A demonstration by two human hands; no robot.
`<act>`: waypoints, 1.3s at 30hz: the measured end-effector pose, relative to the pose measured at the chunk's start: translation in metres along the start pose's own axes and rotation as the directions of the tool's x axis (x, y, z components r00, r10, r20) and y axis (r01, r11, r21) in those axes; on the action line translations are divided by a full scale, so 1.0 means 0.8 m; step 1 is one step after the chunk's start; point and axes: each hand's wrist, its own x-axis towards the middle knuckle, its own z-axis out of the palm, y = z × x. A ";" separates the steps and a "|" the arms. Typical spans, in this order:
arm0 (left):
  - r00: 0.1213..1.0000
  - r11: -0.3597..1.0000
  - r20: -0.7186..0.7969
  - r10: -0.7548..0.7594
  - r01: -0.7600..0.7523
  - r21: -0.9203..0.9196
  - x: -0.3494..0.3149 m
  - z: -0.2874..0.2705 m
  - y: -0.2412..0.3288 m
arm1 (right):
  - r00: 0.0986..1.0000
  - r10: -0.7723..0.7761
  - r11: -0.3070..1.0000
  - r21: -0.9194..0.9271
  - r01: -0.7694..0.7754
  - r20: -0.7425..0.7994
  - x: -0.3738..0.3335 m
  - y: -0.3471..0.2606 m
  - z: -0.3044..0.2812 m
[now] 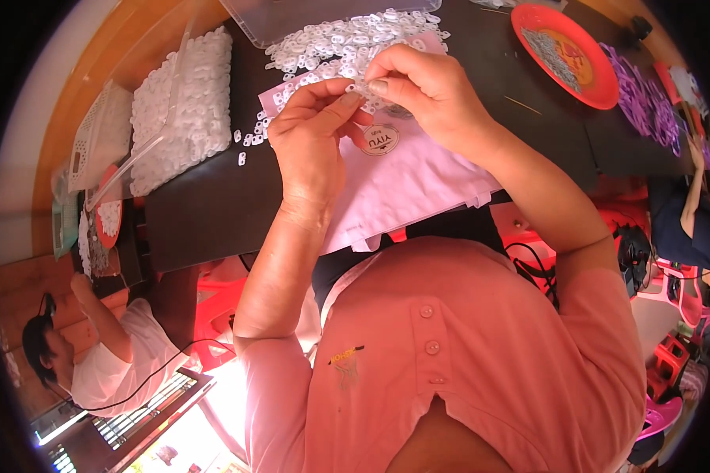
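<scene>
My left hand [312,134] and my right hand [422,87] meet above a pale pink sheet [406,177] on a dark table [205,209]. Both pinch the same small white plastic piece [364,93] between thumb and fingertips. Behind the hands lies a heap of small white plastic pieces [347,39]. A round sticker [380,139] sits on the pink sheet just below my fingers.
A clear bag of white pieces [185,106] lies at the left, a white mesh basket [95,134] beyond it. A red plate [564,51] and purple pieces [647,102] sit at the right. A clear lid [292,16] stands behind. Other people sit lower left and far right.
</scene>
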 end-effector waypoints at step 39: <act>0.994 0.917 -0.005 0.113 -0.102 0.386 -0.007 -0.003 0.009 | 0.996 -0.073 0.991 -0.112 0.067 -0.054 -0.002 0.005 0.009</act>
